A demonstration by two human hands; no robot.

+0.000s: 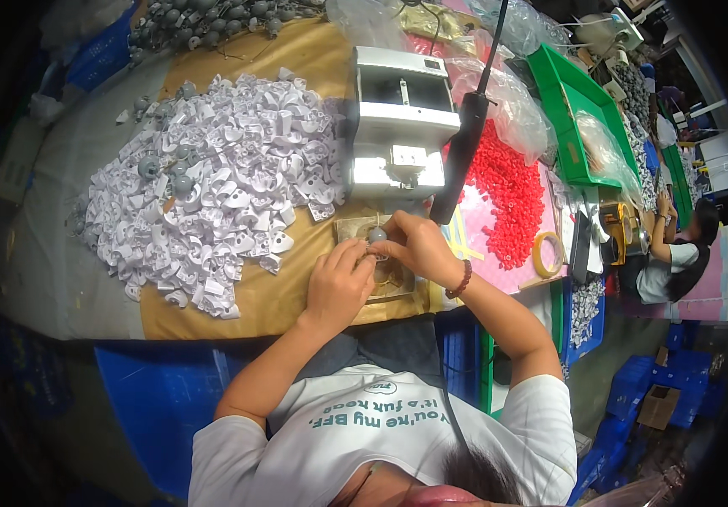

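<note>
Close together above a small shallow tray point(401, 290) at the table's front edge, both hands work on a grey ball-shaped part point(376, 234). My left hand point(340, 281) has its fingers bent in against the lower side of this part. From the right, my right hand point(421, 247) pinches it with thumb and fingers; a dark red bead bracelet circles that wrist. Fingers cover much of whatever sits under the ball. Just beyond the hands stands a silver box-shaped machine point(404, 127), and a long black tool point(463, 156) hangs beside it.
Left lies a large heap of white plastic parts point(212, 186) with a few grey balls on it. To the right are small red pieces point(512, 203), a tape roll point(547, 254) and a green tray point(588, 118). Another person point(676, 262) sits far right.
</note>
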